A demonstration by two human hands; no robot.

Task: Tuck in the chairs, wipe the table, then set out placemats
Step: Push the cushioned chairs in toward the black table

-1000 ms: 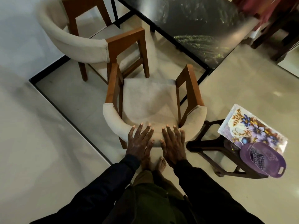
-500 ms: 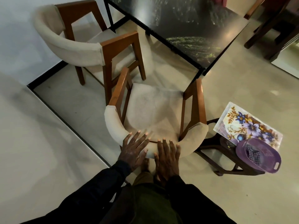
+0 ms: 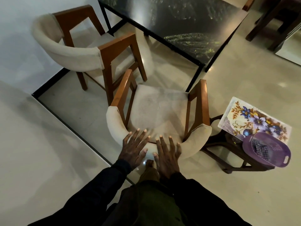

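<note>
We see the person's left hand [image 3: 134, 149] and right hand [image 3: 167, 154] laid flat, side by side, on the curved back of the cream-padded brown wooden armchair [image 3: 159, 108]. The fingers are straight and spread, pressing on the padding and grasping nothing, and dark sleeves run back from both wrists. Beyond the armchair stands the glossy black bench [image 3: 187, 22], its near corner just past the seat's front edge, so we find the armchair not tucked under. Left of the armchair sits a second cream-and-wood armchair [image 3: 73, 51]. Just right of it, a dark wooden stool [image 3: 215, 143] carries a flower-printed placemat [image 3: 254, 119]. An oval purple plastic basket [image 3: 276, 154] rests there too, holding a dark checked cloth [image 3: 260, 148].
</note>
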